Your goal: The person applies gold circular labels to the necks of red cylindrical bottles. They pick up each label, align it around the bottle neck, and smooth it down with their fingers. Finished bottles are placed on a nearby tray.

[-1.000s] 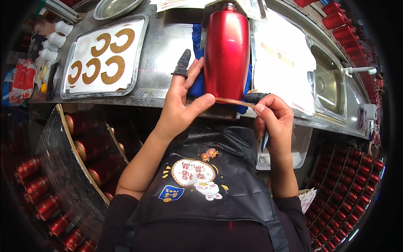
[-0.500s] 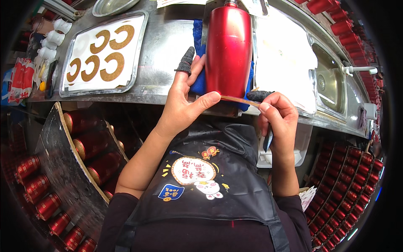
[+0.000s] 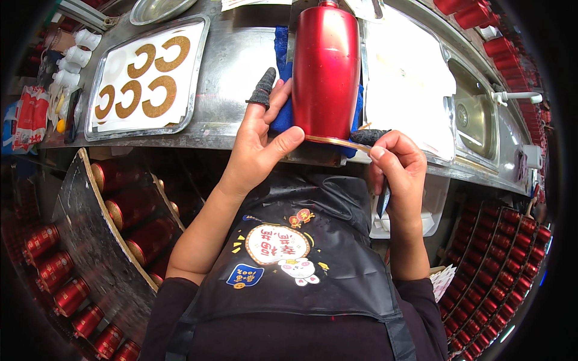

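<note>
A glossy red bottle (image 3: 327, 75) lies on a blue cloth (image 3: 282, 117), its base toward me and its neck pointing away. Along its base edge runs a thin gold strip (image 3: 337, 141). My left hand (image 3: 262, 135) is open beside the bottle's left side, a dark knitted cot on the index finger and the thumb at the strip's left end. Thumb and fingers of my right hand (image 3: 398, 162) pinch the strip's right end; its index finger also wears a dark cot. A dark pointed tool (image 3: 384, 198) sticks down out of that hand.
Left stands a metal tray (image 3: 198, 72) with several gold C-shaped pieces (image 3: 159, 96) on white sheet. White paper (image 3: 409, 84) and a sink (image 3: 472, 114) with a faucet (image 3: 518, 96) are at right. Red bottles fill a crate (image 3: 108, 240) and racks (image 3: 494, 271) below.
My left thumb has shifted slightly left, off the bottle's base edge, baring more of the strip's left end. The right hand keeps its pinch with hardly any movement.
</note>
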The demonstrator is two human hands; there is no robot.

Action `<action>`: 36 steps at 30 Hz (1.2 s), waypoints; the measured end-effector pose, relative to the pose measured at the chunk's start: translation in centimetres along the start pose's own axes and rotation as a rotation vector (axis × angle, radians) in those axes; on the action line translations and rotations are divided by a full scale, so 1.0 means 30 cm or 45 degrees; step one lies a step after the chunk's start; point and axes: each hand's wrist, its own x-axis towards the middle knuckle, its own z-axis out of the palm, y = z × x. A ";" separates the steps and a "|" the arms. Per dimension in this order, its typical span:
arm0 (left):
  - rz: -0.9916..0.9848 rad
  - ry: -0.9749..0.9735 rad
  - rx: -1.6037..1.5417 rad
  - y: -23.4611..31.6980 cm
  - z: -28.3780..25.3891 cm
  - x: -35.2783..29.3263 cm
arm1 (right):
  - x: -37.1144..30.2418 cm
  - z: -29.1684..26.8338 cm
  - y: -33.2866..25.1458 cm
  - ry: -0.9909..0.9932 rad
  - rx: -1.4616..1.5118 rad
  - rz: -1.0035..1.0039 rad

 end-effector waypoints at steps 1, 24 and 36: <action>0.019 0.007 0.044 -0.003 0.003 0.001 | 0.001 -0.001 0.000 0.003 0.001 0.004; 0.056 0.046 0.089 -0.005 0.010 -0.008 | 0.001 -0.010 0.001 0.008 0.072 0.042; 0.033 0.072 0.179 -0.003 0.032 -0.007 | 0.024 -0.011 0.036 0.055 -0.029 -0.031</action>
